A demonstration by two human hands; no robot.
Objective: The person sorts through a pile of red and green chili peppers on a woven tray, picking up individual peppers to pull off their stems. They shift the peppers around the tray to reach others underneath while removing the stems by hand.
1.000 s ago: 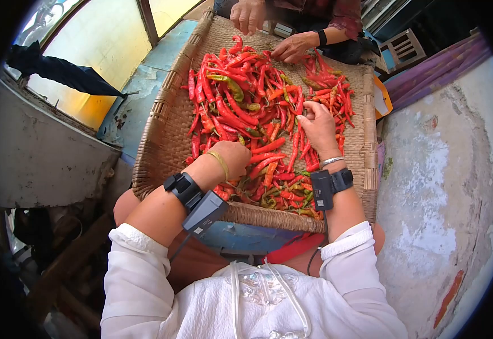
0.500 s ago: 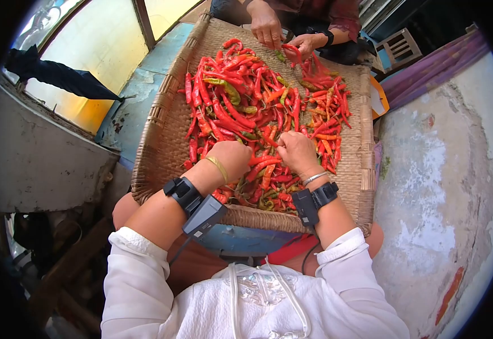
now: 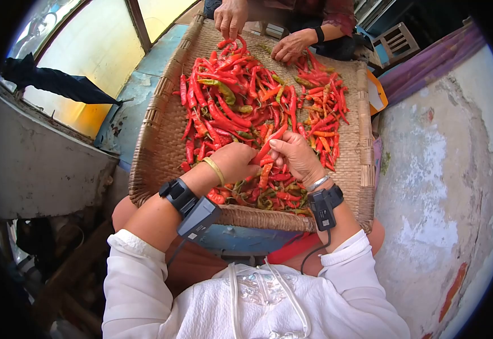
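A woven basket tray holds a wide heap of red peppers, with a few green and orange ones among them. Over the near part of the heap, a long red pepper slants up between my hands. My left hand pinches its lower end, fingers closed. My right hand grips its other side between thumb and fingers. Both my wrists carry black straps with small devices.
Across the tray, another person's hands touch peppers at the far side. A folded dark umbrella lies at the left by the yellow window panes. A worn wall stands on the right.
A red pepper now shows raised between my hands, and my right hand has turned. The other person's hands have moved apart, one to the left; the pepper between them is gone from there.
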